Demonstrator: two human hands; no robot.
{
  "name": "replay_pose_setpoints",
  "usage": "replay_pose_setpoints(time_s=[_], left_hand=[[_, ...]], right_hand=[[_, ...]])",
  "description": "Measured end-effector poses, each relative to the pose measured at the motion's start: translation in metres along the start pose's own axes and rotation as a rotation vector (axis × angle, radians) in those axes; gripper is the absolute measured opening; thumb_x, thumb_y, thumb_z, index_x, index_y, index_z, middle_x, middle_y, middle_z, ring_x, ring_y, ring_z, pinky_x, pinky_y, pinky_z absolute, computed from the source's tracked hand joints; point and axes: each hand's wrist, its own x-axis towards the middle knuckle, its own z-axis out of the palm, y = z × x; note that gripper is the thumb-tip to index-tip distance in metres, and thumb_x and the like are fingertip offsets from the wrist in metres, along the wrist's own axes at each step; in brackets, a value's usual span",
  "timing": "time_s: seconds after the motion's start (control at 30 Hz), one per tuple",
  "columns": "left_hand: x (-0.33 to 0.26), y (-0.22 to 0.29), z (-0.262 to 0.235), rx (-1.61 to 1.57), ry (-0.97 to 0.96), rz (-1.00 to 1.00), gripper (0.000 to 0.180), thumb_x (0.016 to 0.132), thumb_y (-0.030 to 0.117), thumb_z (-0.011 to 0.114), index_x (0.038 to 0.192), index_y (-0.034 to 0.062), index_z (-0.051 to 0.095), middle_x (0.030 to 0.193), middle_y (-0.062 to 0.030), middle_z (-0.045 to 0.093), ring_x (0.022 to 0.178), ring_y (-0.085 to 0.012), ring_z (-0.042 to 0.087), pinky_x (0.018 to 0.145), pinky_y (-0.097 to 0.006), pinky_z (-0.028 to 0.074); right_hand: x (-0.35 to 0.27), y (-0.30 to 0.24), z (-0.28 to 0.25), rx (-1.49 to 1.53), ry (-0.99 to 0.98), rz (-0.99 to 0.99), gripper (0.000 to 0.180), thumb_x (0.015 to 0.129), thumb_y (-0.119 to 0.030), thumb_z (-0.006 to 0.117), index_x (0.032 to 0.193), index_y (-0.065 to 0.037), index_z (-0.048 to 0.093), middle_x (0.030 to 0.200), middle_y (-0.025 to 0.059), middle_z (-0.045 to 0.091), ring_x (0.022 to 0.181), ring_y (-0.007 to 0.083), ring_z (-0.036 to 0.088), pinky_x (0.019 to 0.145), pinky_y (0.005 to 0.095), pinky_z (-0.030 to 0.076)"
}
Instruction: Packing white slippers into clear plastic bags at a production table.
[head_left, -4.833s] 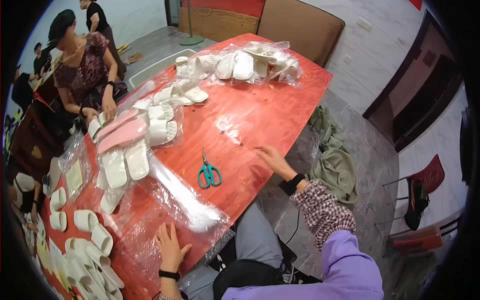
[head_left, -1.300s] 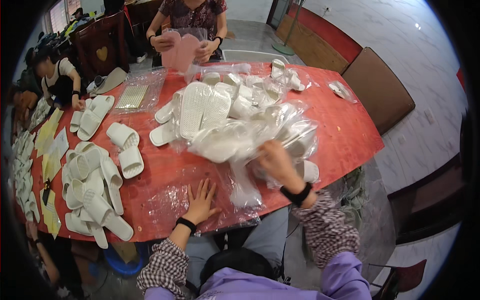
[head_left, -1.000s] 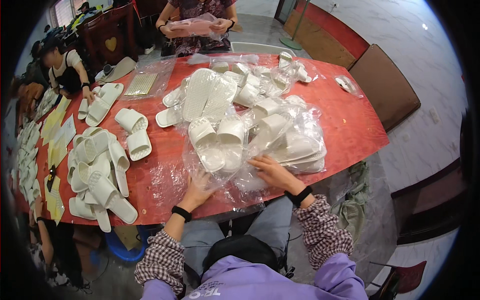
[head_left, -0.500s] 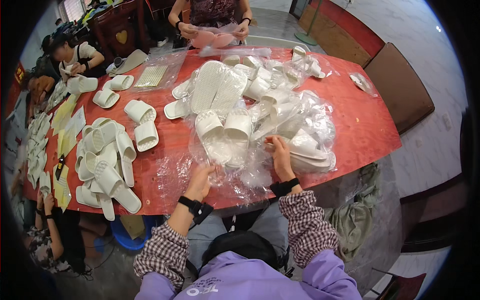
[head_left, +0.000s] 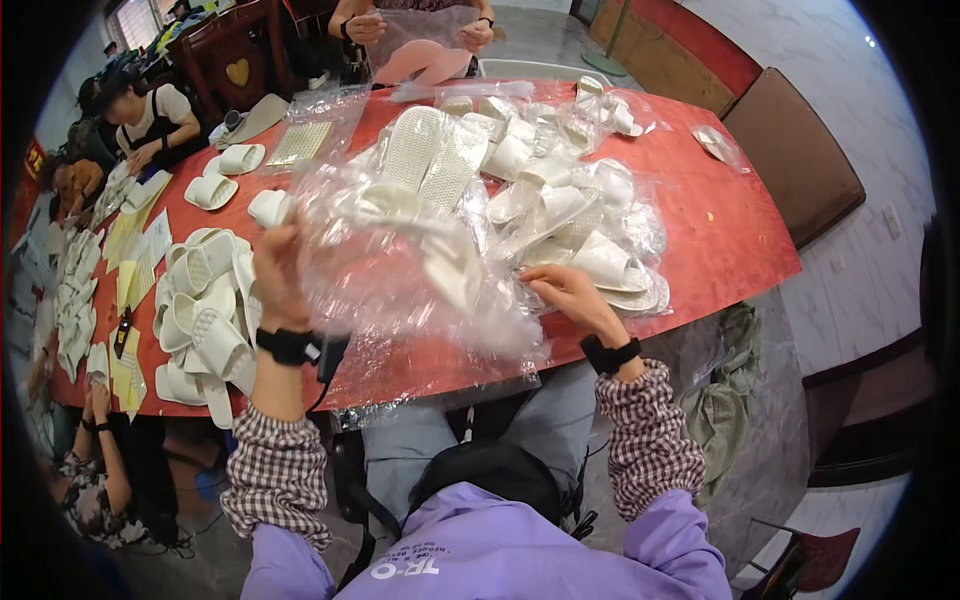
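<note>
My left hand (head_left: 278,265) is raised over the left middle of the table, blurred, its fingers closed on the edge of a clear plastic bag (head_left: 360,270). A pair of white slippers (head_left: 455,265) shows through the smeared film, tilted above the tabletop. My right hand (head_left: 575,295) is beside the bag's right side, with its fingers partly stretched to the left and apart from the thumb. Close to that hand lies a heap of bagged white slippers (head_left: 605,260). Behind the lifted bag rests another bagged pair, textured soles (head_left: 440,155) up.
Loose white slippers (head_left: 205,330) are piled at the left of the red table (head_left: 725,225). Yellow sheets (head_left: 125,375) and a black-and-yellow cutter (head_left: 123,330) lie beyond them. Across the table, a person's hands (head_left: 475,35) hold a bag with pink slippers (head_left: 425,62). A brown chair (head_left: 800,165) stands right.
My left hand has swung up and left, lifting the bagged slippers off the table. My right hand has shifted slightly right. Across the table, the bag with pink slippers is held more upright.
</note>
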Motion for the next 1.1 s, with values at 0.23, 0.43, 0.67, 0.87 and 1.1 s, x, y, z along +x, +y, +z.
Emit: replay_pose_setpoints(time_s=[0.23,0.43,0.67,0.87,1.1], left_hand=[[-0.076,-0.005,-0.193,0.657,0.102,-0.305,0.019,0.085,0.007,0.052,0.104,0.0066,0.057,0.091,-0.0026,0.057,0.077,-0.0152,0.057,0.084,-0.044,0.054],[-0.071,-0.02,-0.183,0.733,0.274,-0.5,0.015,0.092,0.014,0.052,0.101,0.0039,0.06,0.089,0.0003,0.054,0.075,-0.0097,0.05,0.076,-0.034,0.053],[-0.041,-0.029,-0.17,1.002,0.026,-0.404,0.022,0.097,0.021,0.05,0.109,0.0045,0.059,0.089,0.0009,0.054,0.079,-0.0085,0.052,0.071,-0.024,0.045],[-0.028,-0.041,-0.173,0.84,0.113,-0.592,0.027,0.1,0.026,0.047,0.116,0.0064,0.057,0.108,-0.0057,0.057,0.087,-0.0172,0.062,0.077,-0.035,0.054],[-0.027,-0.029,-0.182,1.103,0.217,-0.316,0.027,0.089,0.016,0.06,0.112,0.0015,0.061,0.087,-0.0044,0.061,0.07,-0.0111,0.058,0.061,-0.027,0.049]], right_hand=[[-0.017,-0.038,0.077,0.015,0.025,-0.197,0.019,0.088,-0.004,0.059,0.106,-0.001,0.064,0.106,0.0104,0.065,0.096,0.0212,0.064,0.084,0.031,0.05],[-0.01,0.035,0.122,-0.79,-0.031,-0.42,0.044,0.079,-0.012,0.06,0.122,-0.007,0.056,0.129,0.011,0.054,0.125,0.0294,0.046,0.104,0.0442,0.035],[0.009,0.054,0.105,-1.084,-0.095,-0.163,0.041,0.078,-0.009,0.056,0.118,-0.004,0.057,0.126,0.0129,0.056,0.114,0.0314,0.054,0.096,0.0445,0.043],[0.026,0.013,0.146,-0.758,0.159,0.083,0.031,0.082,-0.012,0.057,0.113,-0.009,0.057,0.087,0.0217,0.064,0.078,0.037,0.064,0.069,0.0486,0.051],[0.036,0.038,0.132,-0.447,0.381,-0.081,0.038,0.081,0.002,0.055,0.118,-0.006,0.055,0.104,0.023,0.057,0.087,0.0417,0.057,0.074,0.0468,0.046]])
